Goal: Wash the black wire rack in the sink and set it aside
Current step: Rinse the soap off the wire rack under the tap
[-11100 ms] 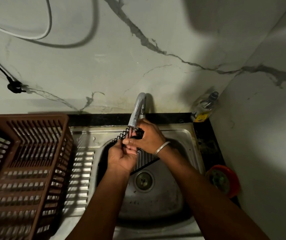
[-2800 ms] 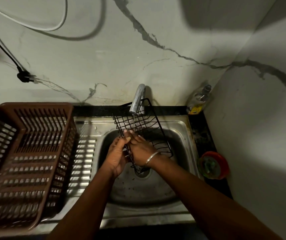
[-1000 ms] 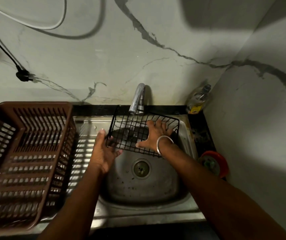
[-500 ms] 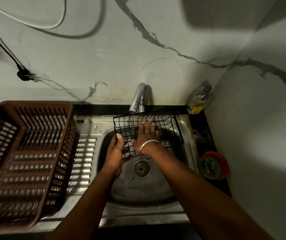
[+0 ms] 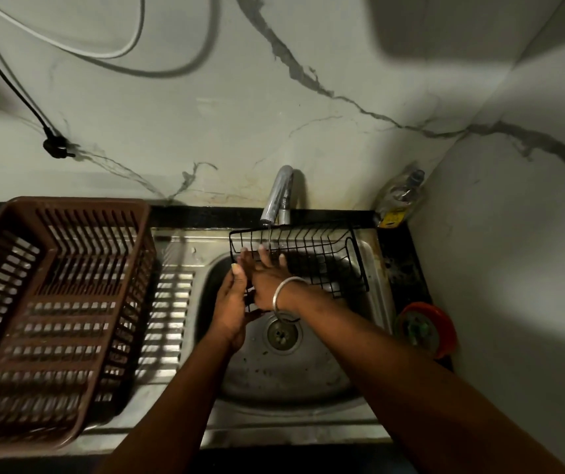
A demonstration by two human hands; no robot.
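Two hands are laid on a black wire rack [image 5: 318, 254] over the steel sink [image 5: 274, 415].
Its left end is gripped by the left hand [image 5: 231, 302]; the right hand [image 5: 269, 278] is spread flat on the grid.

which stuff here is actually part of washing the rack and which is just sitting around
In use: black wire rack, tap, sink, left hand, right hand.
Lying about: brown basket, bottle, red dish, wall cables.

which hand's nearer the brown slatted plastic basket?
Left. The left hand holds the black wire rack on the side facing the brown slatted plastic basket; the right hand lies beyond, flat on the rack.
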